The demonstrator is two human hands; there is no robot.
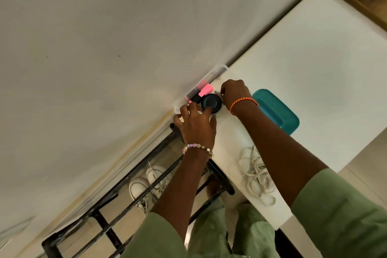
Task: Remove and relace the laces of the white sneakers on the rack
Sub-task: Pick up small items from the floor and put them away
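A pair of white sneakers (146,182) stands on a lower shelf of the black metal rack (109,211), seen through its bars. A loose heap of white laces (256,176) lies on the white tabletop (314,58) between my forearms. At the wall, a clear plastic tray (217,70) holds pink highlighters (204,90) and a black round disc (211,102). My left hand (196,123) curls over the tray's near end, one finger lying on the disc. My right hand (234,92) is curled at the tray's right side and seems to grip its rim.
A teal plastic container (276,109) lies on the tabletop just right of my right wrist. The wall (104,37) runs close behind the tray and the rack. The table's left edge overhangs the rack's top bars.
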